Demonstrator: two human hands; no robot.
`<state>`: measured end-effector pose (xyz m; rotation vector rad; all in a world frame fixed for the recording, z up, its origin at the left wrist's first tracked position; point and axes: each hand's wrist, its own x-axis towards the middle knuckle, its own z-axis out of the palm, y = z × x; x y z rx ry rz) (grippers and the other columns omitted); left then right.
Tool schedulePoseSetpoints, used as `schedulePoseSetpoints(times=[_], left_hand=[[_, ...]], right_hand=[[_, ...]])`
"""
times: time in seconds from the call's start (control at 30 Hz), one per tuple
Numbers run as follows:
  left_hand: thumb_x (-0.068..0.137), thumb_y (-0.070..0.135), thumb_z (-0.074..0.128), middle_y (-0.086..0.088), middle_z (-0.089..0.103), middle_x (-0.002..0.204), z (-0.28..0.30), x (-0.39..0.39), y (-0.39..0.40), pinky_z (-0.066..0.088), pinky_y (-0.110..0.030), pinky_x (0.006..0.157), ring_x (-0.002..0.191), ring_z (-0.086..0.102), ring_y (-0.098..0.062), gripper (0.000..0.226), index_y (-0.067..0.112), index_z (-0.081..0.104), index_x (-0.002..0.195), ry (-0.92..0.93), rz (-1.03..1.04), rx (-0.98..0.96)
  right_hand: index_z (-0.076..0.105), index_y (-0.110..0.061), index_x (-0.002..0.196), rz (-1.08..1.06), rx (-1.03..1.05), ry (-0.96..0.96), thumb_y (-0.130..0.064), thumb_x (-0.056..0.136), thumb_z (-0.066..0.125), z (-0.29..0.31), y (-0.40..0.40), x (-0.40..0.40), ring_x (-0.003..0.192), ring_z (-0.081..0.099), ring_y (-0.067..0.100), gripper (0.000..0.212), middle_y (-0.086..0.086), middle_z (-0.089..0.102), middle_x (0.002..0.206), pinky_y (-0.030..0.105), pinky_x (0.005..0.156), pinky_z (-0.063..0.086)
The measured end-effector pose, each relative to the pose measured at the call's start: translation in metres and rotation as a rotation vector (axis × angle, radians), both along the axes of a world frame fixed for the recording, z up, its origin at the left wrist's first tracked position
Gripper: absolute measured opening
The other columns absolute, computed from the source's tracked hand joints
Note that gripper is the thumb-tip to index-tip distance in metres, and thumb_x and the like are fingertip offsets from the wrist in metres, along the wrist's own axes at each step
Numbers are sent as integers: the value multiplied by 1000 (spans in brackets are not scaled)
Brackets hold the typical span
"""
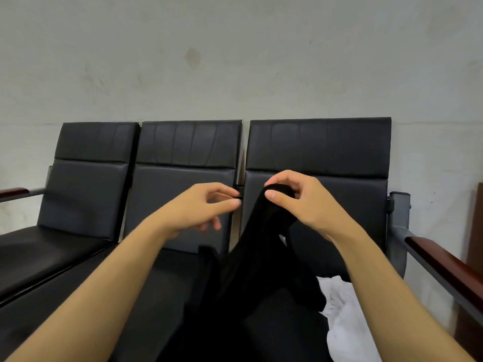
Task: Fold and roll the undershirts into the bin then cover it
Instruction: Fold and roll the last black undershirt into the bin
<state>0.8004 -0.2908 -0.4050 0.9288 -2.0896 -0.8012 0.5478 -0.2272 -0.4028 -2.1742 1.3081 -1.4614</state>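
We pinch the black undershirt [261, 257] in our right grip [300, 202], lifting it to find its shape; left grip [203, 207] beside it hangs loose, holding nothing.

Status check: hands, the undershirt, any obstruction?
Right hand pinching black undershirt, lifted. Left hand open beside it. White garment on seat, clear.

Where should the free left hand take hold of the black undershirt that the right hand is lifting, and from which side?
The left hand should pinch the black undershirt at its raised top edge, coming from the left beside the right hand. Probably best, since the cloth hangs bunched from that one point.
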Motion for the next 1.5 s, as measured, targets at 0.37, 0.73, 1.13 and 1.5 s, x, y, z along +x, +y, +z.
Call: schedulePoseSetpoints(times=[0.37,0.73,1.13,1.5], left_hand=[[98,30,70,5,68,66,-1,-22,14,36,-15,46,49,51,-7,13,22,79,105,132,-16,-86],[93,29,77,-2,75,77,19,-2,10,39,-18,44,52,57,-6,13,18,81,98,526,198,-88],[93,27,77,-2,79,87,22,10,9,52,-19,50,69,76,-15,14,19,79,104,588,215,-1],[93,18,77,-6,76,90,30,45,3,61,-23,68,81,78,-21,12,11,77,102,731,249,-21]], right_hand=[[57,-37,127,22,84,97,-41,94,73,-6,-4,11,91,71,8,37,-10,73,101,25,82,56],[66,-15,119,184,808,366,-60,95,61,-36,-11,42,99,76,16,51,-1,80,104,34,97,58],[58,-36,138,479,745,-797,-18,97,68,-30,-15,81,111,65,24,46,7,76,119,38,90,47],[74,-17,122,232,743,-752,-18,99,66,-21,-16,51,64,51,9,25,-1,65,90,27,66,43]])
